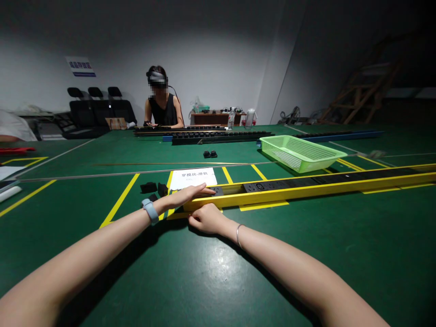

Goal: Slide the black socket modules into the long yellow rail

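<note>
A long yellow rail (299, 190) lies slantwise on the table, with black socket modules (269, 185) in its channel. My left hand (185, 194) reaches over the rail's left end, its fingers stretched out and resting on a single black module (216, 190). A gap in the channel separates that module from the others. Curled against the near side of the same end, my right hand (209, 219) grips the rail; its fingertips are hidden. Several loose black modules (149, 187) lie beside my left wrist, and a white paper sign (193, 177) lies behind the hand.
A light green basket (301, 153) stands behind the rail. Two small black parts (210, 154) sit mid-table. Farther back are long dark rails (218, 137) and a plastic bottle (231, 119). A person (164, 106) wearing a headset works at the far side. Yellow tape (121, 200) marks the green table.
</note>
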`<action>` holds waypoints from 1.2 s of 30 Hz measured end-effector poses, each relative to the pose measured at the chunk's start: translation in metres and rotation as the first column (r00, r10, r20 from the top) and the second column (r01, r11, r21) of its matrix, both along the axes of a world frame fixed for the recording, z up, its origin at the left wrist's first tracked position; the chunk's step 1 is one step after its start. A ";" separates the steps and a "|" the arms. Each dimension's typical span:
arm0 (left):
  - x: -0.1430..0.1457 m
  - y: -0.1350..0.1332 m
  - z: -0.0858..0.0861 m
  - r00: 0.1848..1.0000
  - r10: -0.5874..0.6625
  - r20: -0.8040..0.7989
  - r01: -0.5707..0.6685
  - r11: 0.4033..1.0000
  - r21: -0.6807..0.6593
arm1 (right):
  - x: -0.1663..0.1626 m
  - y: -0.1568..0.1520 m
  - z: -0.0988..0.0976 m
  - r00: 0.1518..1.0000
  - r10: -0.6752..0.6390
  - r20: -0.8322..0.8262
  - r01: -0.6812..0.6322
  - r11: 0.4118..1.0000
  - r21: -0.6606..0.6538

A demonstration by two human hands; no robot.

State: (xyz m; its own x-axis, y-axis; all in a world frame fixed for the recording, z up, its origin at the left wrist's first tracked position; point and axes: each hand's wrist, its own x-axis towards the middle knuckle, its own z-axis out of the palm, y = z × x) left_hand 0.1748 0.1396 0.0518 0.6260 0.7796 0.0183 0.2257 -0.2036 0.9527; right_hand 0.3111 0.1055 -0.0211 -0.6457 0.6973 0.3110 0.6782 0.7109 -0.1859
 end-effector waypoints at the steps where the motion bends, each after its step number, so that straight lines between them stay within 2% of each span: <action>1: 0.000 0.002 -0.001 0.999 -0.038 -0.019 0.037 0.999 -0.029 | 0.000 0.000 0.000 1.000 0.000 0.002 0.000 1.000 -0.001; 4: 0.001 0.005 0.002 0.990 -0.116 -0.084 0.109 0.990 -0.085 | 0.000 0.000 0.001 1.000 -0.004 0.009 0.004 1.000 -0.005; 9: 0.005 0.009 0.014 0.946 -0.221 -0.238 0.205 0.975 -0.091 | 0.000 0.001 0.000 1.000 0.001 0.018 -0.001 1.000 -0.007; 14: 0.012 0.021 0.010 0.908 -0.307 -0.284 0.304 0.951 -0.057 | 0.000 0.003 -0.001 1.000 0.028 0.008 -0.028 1.000 0.009; 18: 0.019 0.024 0.007 0.894 -0.310 -0.325 0.334 0.942 0.020 | 0.001 0.002 0.000 0.998 0.054 -0.014 -0.053 0.998 0.016; 24: 0.028 0.019 0.014 0.870 -0.269 -0.413 0.354 0.924 0.143 | 0.001 0.000 0.002 0.997 0.057 -0.043 -0.057 0.998 -0.007; 36: 0.044 0.016 0.013 0.882 -0.304 -0.361 0.342 0.939 0.044 | 0.001 -0.002 0.006 0.998 0.051 -0.027 -0.051 0.999 -0.019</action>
State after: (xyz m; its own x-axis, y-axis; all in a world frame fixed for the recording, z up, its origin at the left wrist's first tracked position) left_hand 0.2185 0.1558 0.0646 0.8242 0.5387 -0.1746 0.4396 -0.4143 0.7969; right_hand 0.3121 0.1033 -0.0153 -0.6724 0.6700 0.3147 0.6359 0.7404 -0.2177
